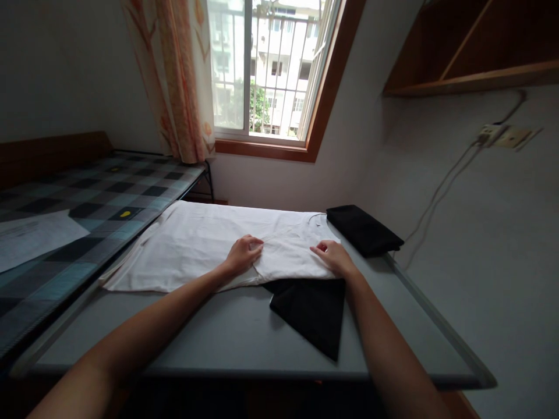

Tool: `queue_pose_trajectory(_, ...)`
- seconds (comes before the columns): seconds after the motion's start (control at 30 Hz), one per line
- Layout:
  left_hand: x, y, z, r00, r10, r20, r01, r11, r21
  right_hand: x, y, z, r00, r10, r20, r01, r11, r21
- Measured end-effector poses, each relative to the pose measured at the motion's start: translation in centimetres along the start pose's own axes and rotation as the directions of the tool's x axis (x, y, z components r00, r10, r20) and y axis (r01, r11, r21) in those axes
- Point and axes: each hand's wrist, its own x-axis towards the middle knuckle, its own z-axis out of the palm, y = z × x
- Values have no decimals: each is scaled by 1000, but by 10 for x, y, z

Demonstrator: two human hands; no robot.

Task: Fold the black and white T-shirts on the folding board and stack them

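Both forearms cut off at the bottom of the view. Black cloth [312,317] pokes out toward the table's near edge; the rest is hidden under the white garment [192,244]. Garment lies across the table [209,334], from the left edge nearly to the far right corner. Left hand [244,255] on its middle, right hand [332,256] on its right end; fingers of both curled, can't tell if cloth is pinched. Folded black bundle [362,230] by the far right corner, touching garment. Table grey, light rim. Left: checked mattress [144,183], paper sheet [43,235] cropped, print unreadable. Right wall: socket [491,135], cable. Beyond: curtain [183,81], barred window [279,70], partly washed out.
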Motion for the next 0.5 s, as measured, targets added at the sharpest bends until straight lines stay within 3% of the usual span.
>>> queue_pose_trajectory(0.13, 1, -2, 0, 999, 33, 7, -32, 998, -45, 1, 1, 3, 1000, -24, 15, 23, 999, 30)
queue_pose_trajectory(0.33, 7, -10, 2, 998, -26, 66, 38, 980, -197, 1, -3, 4, 994, 18, -108, -15, 1000, 23)
queue_pose_trajectory(0.5, 5, -11, 2, 999, -23, 35, 29, 986, -163, -4, -11, 1, 997, 54, -56, -55, 998, -12)
